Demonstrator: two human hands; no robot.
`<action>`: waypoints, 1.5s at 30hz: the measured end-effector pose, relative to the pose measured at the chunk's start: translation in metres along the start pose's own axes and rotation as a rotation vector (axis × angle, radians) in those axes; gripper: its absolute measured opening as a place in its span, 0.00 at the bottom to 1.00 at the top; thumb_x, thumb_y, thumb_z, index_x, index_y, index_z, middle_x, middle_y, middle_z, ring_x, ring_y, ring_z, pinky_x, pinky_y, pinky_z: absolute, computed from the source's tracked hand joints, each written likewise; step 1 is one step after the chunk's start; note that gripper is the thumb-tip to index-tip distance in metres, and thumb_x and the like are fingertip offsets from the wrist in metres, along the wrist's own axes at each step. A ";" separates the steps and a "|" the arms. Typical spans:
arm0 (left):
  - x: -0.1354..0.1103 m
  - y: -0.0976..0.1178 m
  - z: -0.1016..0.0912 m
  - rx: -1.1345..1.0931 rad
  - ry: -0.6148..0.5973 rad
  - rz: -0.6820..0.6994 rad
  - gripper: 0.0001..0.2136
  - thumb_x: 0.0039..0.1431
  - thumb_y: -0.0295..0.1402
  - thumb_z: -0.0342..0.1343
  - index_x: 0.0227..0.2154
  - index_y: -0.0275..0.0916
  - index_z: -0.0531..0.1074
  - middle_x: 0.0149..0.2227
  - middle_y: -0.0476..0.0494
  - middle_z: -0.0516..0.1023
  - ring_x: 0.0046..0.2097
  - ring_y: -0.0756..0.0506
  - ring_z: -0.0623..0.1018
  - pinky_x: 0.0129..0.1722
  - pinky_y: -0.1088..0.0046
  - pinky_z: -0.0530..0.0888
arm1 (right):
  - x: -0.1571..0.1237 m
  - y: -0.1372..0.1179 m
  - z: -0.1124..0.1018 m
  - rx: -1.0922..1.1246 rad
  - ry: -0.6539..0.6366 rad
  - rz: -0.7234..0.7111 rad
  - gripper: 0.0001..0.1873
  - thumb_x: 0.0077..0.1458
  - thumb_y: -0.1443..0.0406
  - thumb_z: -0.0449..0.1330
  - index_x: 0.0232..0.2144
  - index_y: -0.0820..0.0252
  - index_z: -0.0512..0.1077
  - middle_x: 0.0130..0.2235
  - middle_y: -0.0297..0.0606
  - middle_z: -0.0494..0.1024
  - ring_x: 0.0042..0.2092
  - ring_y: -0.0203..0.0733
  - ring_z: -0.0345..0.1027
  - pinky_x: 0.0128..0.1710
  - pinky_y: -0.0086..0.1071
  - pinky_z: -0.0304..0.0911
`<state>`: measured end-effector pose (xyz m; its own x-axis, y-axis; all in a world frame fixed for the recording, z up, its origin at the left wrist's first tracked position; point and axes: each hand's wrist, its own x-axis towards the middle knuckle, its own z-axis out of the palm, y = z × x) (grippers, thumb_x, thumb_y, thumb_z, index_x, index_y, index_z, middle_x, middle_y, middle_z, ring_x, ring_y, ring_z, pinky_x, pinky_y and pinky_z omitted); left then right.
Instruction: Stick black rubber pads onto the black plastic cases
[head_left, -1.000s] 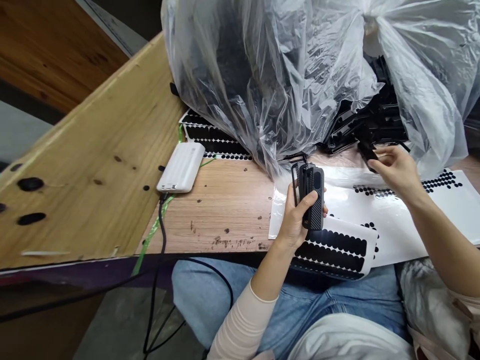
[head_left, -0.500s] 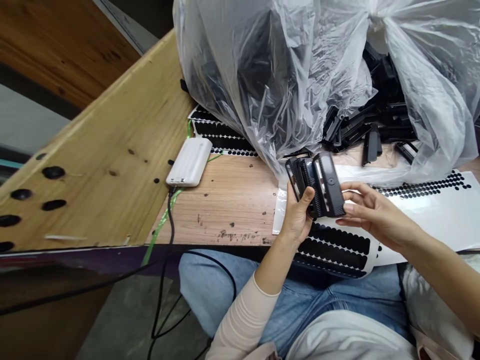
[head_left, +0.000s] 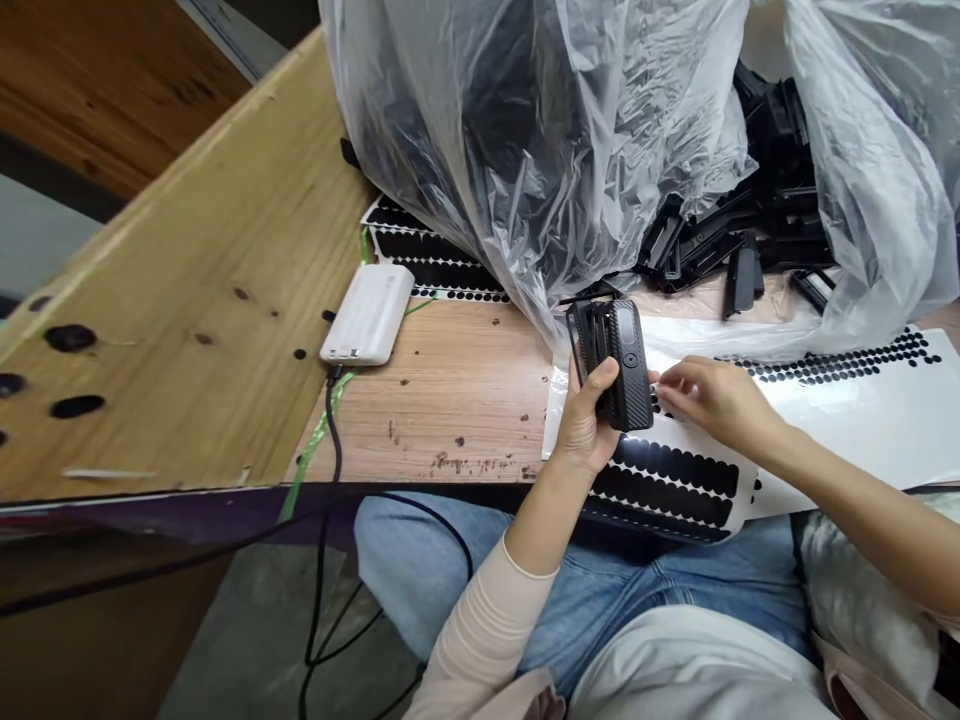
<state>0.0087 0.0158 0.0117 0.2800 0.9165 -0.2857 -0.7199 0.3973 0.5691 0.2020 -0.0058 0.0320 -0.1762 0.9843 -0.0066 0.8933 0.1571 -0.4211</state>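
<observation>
My left hand (head_left: 589,415) is closed around a small stack of black plastic pieces (head_left: 628,365). The front piece has a carbon-style weave and a round mark in its middle. My right hand (head_left: 709,395) is just right of the stack, thumb and fingers pinched together; whether anything small is between them I cannot make out. Below the hands a sheet of black round stickers (head_left: 667,480) overhangs the table edge above my lap. Behind my right hand lies a white backing sheet (head_left: 862,420) with rows of small black dots.
A big clear plastic bag (head_left: 540,170) fills the back, with loose black plastic parts (head_left: 780,215) spilling out. On the left are a white power bank (head_left: 369,315) with a black cable (head_left: 335,430), another sticker sheet (head_left: 427,250) and a slanted wooden board (head_left: 202,290).
My right hand has let go of the front black piece and moved slightly away, fingers now pinched. The stack in my left hand has closed up and turned more upright. The view has shifted slightly.
</observation>
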 end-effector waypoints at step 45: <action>-0.003 -0.006 -0.001 0.055 -0.062 0.066 0.32 0.47 0.37 0.81 0.55 0.45 0.75 0.47 0.48 0.83 0.49 0.44 0.84 0.52 0.67 0.81 | 0.013 -0.043 -0.048 1.002 -0.118 0.301 0.22 0.42 0.50 0.82 0.29 0.58 0.82 0.33 0.37 0.81 0.35 0.41 0.75 0.32 0.33 0.78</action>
<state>0.0116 0.0108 0.0076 0.2733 0.9412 -0.1986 -0.7027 0.3363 0.6269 0.1809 0.0045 0.0931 -0.0910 0.9492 -0.3011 0.1660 -0.2837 -0.9445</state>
